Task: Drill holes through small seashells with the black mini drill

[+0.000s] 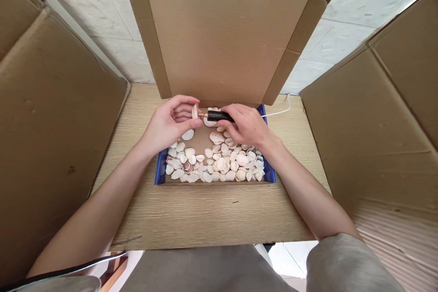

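Sort of place: small improvised craft corner; home or workshop, I cannot tell.
Bench (205,219): wood-grain top, before a white wall (102,9) with block pattern.
Cardboard panels (226,32): standing at left, right and back, like a booth.
Craft signs: a blue-sided tray (270,174) of seashells (221,164), a slim black hand tool (216,116), a white cable (280,112) near it.

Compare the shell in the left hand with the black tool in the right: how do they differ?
The shell is pale with brownish marks; the tool has a black body. The shell stands upright, edge-on to the camera, while the tool lies roughly level. The tool looks longer than the shell. Both are held over the tray.
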Action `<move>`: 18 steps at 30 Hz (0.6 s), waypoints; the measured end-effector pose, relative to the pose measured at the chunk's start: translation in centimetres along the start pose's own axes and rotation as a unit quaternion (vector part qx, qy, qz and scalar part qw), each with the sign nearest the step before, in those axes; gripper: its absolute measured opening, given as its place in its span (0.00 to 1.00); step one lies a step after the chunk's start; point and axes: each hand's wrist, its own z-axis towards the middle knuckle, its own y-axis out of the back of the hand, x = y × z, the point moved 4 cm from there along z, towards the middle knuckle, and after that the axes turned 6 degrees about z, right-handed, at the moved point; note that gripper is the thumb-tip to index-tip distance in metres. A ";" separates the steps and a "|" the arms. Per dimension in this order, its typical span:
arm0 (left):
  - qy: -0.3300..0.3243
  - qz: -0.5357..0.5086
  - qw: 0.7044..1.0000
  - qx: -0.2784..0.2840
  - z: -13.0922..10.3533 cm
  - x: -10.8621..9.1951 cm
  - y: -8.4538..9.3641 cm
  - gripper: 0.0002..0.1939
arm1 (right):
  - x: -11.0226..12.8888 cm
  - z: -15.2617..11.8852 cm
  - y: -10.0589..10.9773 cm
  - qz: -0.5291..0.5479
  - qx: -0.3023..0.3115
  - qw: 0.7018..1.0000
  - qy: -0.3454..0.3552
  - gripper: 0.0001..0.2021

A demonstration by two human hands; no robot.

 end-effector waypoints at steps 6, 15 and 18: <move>-0.003 -0.031 0.997 -0.074 0.3 0.3 0.7 0.24 | -0.4 0.1 1.2 -0.075 -0.108 0.991 -0.021 0.16; -0.044 0.052 0.998 -0.011 0.0 0.2 -0.1 0.20 | -0.8 0.1 1.6 -0.038 -0.133 0.987 -0.084 0.17; -0.052 0.114 0.992 0.007 -0.3 0.0 -0.3 0.20 | -0.7 0.2 1.5 -0.036 -0.128 0.988 -0.083 0.17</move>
